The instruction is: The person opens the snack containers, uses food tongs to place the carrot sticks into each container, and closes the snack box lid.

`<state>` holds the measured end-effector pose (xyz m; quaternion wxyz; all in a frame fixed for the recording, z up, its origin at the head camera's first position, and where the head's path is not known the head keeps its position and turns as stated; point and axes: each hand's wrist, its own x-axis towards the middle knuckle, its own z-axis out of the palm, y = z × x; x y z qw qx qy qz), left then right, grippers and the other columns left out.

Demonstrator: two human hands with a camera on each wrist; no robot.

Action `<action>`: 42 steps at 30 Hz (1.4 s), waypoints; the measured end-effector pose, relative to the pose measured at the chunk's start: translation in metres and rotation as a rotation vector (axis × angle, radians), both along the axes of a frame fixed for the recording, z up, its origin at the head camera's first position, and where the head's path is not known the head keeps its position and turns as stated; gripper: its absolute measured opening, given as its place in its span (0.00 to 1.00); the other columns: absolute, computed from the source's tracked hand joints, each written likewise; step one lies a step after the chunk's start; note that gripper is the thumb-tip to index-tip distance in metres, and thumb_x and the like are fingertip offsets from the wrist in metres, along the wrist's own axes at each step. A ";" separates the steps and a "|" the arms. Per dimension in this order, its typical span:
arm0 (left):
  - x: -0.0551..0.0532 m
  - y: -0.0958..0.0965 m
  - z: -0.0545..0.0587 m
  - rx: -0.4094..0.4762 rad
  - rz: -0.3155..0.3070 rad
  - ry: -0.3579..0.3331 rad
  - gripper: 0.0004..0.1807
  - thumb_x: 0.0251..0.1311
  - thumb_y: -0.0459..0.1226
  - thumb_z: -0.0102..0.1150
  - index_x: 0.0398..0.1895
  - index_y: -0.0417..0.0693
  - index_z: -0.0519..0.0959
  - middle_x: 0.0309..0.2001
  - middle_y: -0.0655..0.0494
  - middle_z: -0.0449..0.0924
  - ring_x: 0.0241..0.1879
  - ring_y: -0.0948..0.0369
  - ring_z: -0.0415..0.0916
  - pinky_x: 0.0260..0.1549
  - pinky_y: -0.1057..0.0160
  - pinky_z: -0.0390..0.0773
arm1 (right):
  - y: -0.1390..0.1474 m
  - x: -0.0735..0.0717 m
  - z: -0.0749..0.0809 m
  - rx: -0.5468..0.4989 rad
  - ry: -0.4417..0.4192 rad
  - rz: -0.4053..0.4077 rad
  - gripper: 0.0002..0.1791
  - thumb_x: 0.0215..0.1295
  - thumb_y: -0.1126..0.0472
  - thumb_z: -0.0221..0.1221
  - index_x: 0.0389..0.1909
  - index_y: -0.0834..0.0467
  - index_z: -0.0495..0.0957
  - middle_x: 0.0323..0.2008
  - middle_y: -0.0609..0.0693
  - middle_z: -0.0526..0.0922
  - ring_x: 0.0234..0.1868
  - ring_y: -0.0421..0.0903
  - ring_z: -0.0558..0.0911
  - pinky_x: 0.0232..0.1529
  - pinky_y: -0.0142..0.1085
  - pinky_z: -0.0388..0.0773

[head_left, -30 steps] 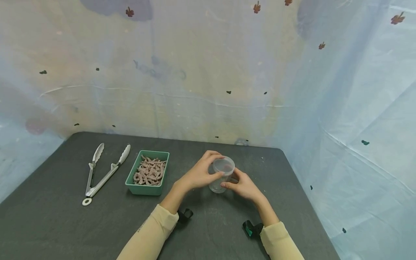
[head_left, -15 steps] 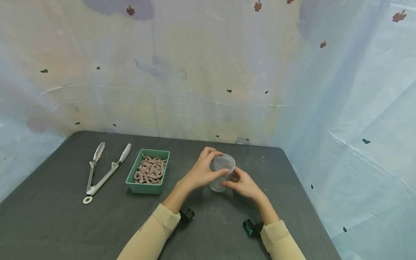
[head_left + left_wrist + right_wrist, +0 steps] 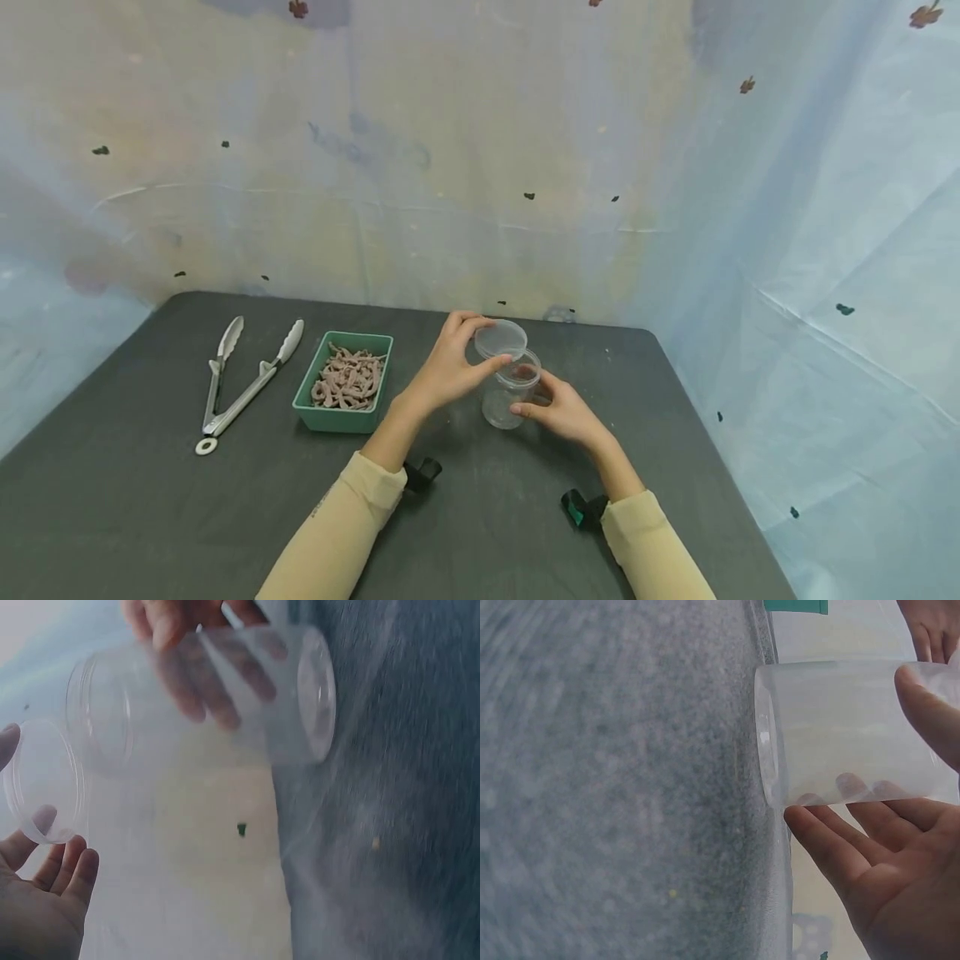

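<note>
A clear plastic jar [image 3: 504, 405] stands upright on the dark table, its mouth uncovered. My right hand [image 3: 566, 410] grips it from the right, thumb on the near side and fingers behind. Through the wall in the left wrist view [image 3: 202, 697] the jar looks bare inside. Just up and left of the mouth, my left hand [image 3: 453, 362] pinches a round translucent lid [image 3: 500, 337] by its edge between thumb and fingers. In the left wrist view that lid [image 3: 46, 780] is apart from the jar's threaded neck.
Left of the hands is a green rectangular tub [image 3: 337, 421] of brownish-grey strips [image 3: 349, 377]. Metal tongs [image 3: 243, 402] with pale tips lie spread farther left. A patterned plastic sheet [image 3: 420, 167] hangs behind the table [image 3: 465, 533].
My left hand has lifted the lid off the jar and moved it up and slightly left. The right hand keeps holding the jar in place. The head view has tilted down slightly.
</note>
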<state>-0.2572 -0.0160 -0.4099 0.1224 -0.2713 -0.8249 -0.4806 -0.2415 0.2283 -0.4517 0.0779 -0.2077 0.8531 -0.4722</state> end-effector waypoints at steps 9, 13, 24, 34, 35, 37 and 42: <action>-0.008 -0.026 0.005 -0.016 0.106 -0.007 0.34 0.66 0.49 0.71 0.70 0.44 0.74 0.70 0.44 0.63 0.65 0.46 0.67 0.61 0.41 0.72 | -0.002 -0.003 -0.001 0.011 0.009 -0.016 0.38 0.69 0.56 0.70 0.75 0.61 0.66 0.71 0.58 0.73 0.71 0.60 0.74 0.64 0.58 0.75; -0.012 -0.033 0.002 -0.055 0.143 -0.038 0.35 0.66 0.50 0.71 0.70 0.43 0.73 0.71 0.42 0.63 0.70 0.43 0.64 0.65 0.38 0.70 | -0.002 -0.001 0.000 0.009 0.008 -0.022 0.37 0.70 0.57 0.69 0.75 0.61 0.67 0.71 0.58 0.74 0.70 0.60 0.75 0.64 0.58 0.75; -0.019 -0.035 -0.014 -0.230 0.158 -0.208 0.36 0.69 0.51 0.67 0.73 0.43 0.71 0.71 0.41 0.62 0.68 0.43 0.68 0.63 0.41 0.73 | -0.001 -0.001 0.000 0.009 0.023 -0.004 0.39 0.70 0.56 0.69 0.75 0.64 0.66 0.71 0.60 0.73 0.70 0.61 0.75 0.63 0.58 0.76; -0.022 -0.032 -0.030 -0.428 0.151 -0.306 0.35 0.66 0.51 0.70 0.69 0.41 0.74 0.66 0.40 0.70 0.62 0.44 0.75 0.58 0.42 0.77 | -0.002 -0.002 -0.001 0.008 0.015 -0.005 0.38 0.70 0.56 0.69 0.75 0.62 0.66 0.71 0.58 0.74 0.70 0.60 0.74 0.63 0.57 0.76; -0.022 -0.032 -0.031 -0.440 0.149 -0.313 0.35 0.66 0.51 0.70 0.69 0.41 0.75 0.66 0.40 0.71 0.61 0.44 0.76 0.58 0.42 0.78 | -0.002 -0.002 0.000 0.006 0.015 -0.005 0.38 0.69 0.57 0.69 0.75 0.62 0.66 0.71 0.58 0.74 0.70 0.60 0.74 0.63 0.57 0.76; -0.022 -0.032 -0.033 -0.458 0.140 -0.329 0.34 0.65 0.50 0.71 0.68 0.42 0.75 0.67 0.40 0.71 0.61 0.44 0.75 0.57 0.42 0.77 | -0.002 -0.002 0.000 0.004 0.016 -0.005 0.38 0.69 0.57 0.69 0.75 0.62 0.66 0.71 0.58 0.74 0.70 0.60 0.75 0.62 0.57 0.76; -0.020 -0.033 -0.034 -0.514 0.101 -0.356 0.34 0.65 0.48 0.72 0.69 0.41 0.75 0.69 0.39 0.69 0.65 0.42 0.72 0.60 0.41 0.75 | -0.001 -0.002 0.000 0.003 0.008 -0.007 0.38 0.70 0.57 0.69 0.75 0.61 0.66 0.71 0.57 0.74 0.70 0.59 0.75 0.62 0.57 0.77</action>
